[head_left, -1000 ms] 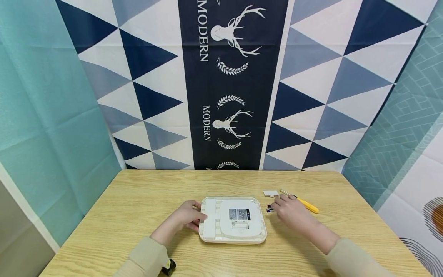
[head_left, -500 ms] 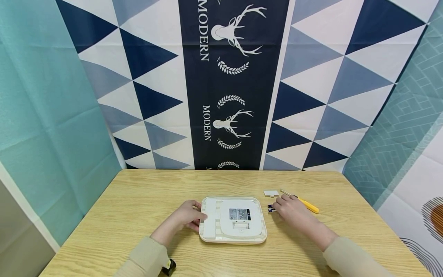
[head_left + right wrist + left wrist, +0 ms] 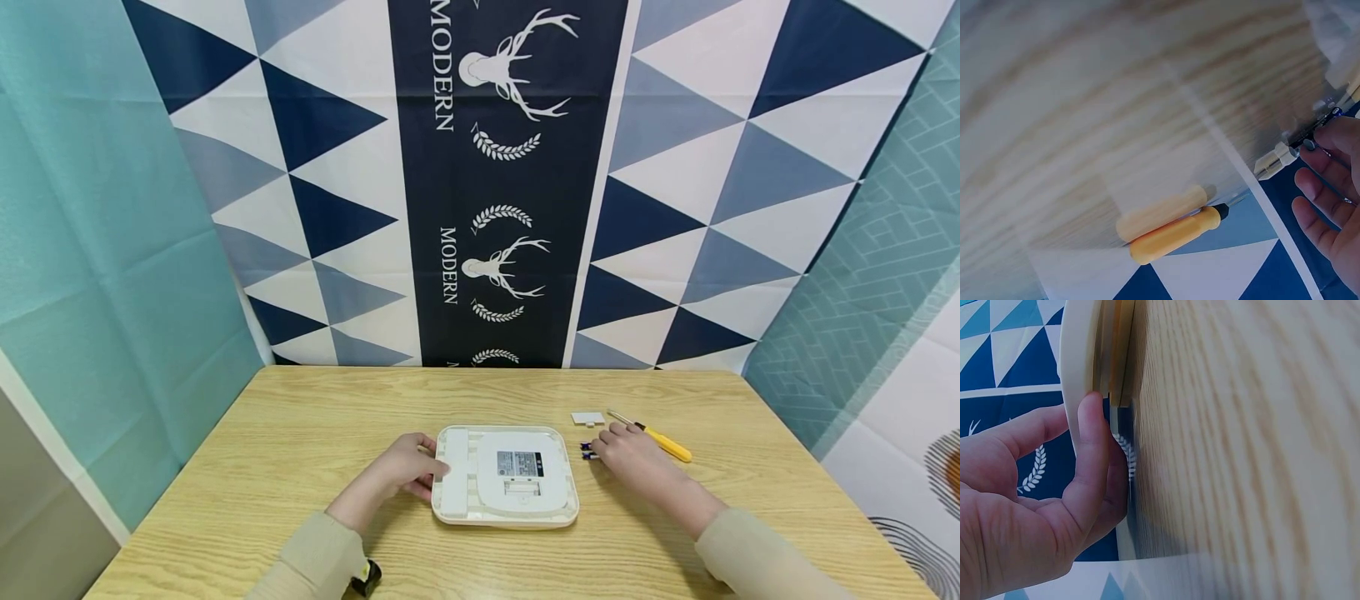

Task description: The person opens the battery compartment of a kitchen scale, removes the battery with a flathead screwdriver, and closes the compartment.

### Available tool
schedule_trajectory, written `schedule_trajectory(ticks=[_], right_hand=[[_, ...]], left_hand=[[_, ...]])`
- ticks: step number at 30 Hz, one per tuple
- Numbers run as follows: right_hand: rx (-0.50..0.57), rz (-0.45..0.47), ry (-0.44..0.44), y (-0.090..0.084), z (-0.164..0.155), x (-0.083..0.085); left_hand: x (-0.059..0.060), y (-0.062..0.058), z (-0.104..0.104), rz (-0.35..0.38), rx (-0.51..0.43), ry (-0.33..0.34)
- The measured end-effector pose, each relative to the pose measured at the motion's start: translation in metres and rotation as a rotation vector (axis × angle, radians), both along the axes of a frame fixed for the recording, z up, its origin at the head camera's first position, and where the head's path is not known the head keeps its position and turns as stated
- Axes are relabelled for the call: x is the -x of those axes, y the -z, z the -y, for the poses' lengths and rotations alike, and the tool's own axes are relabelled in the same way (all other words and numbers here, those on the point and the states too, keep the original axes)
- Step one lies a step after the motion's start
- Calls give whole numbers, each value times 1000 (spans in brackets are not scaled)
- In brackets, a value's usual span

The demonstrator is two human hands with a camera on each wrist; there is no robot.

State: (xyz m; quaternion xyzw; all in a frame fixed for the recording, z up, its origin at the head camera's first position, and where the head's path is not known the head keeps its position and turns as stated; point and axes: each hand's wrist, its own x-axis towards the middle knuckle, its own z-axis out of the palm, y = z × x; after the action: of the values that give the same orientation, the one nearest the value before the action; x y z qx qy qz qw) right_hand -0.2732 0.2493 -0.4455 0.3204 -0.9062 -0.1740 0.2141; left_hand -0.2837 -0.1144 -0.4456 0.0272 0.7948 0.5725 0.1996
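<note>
A white square device (image 3: pixel 504 477) lies back side up on the wooden table (image 3: pixel 300 450), with a label at its middle. My left hand (image 3: pixel 420 468) holds its left edge; in the left wrist view the thumb (image 3: pixel 1094 450) and forefinger sit on either side of the rim (image 3: pixel 1079 362). Just right of the device, my right hand (image 3: pixel 611 446) has curled fingertips on small blue-ended batteries (image 3: pixel 587 451). The right wrist view shows one battery end (image 3: pixel 1310 142) at my fingers (image 3: pixel 1329 169).
A small white cover piece (image 3: pixel 587 417) lies behind the batteries. A yellow-handled screwdriver (image 3: pixel 660 442) (image 3: pixel 1175 234) lies just beyond my right hand. A patterned cloth backdrop (image 3: pixel 495 183) hangs behind the table.
The right forearm has drawn slightly leftward while the fingertips stay at the batteries. The left hand and the device have not moved.
</note>
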Motion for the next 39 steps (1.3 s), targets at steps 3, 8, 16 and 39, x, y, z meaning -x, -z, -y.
schedule_trajectory(ticks=[3,8,16,39], right_hand=[[-16,5,6,0,0,0],[-23,-6,6,0,0,0],[-1,-1,5,1,-2,2],[46,-128,-81,-11,-4,21]], left_hand=[[0,0,0,-2,2,-2],[1,0,0,8,-4,-4],[1,0,0,4,0,-4],[0,0,1,5,-11,1]])
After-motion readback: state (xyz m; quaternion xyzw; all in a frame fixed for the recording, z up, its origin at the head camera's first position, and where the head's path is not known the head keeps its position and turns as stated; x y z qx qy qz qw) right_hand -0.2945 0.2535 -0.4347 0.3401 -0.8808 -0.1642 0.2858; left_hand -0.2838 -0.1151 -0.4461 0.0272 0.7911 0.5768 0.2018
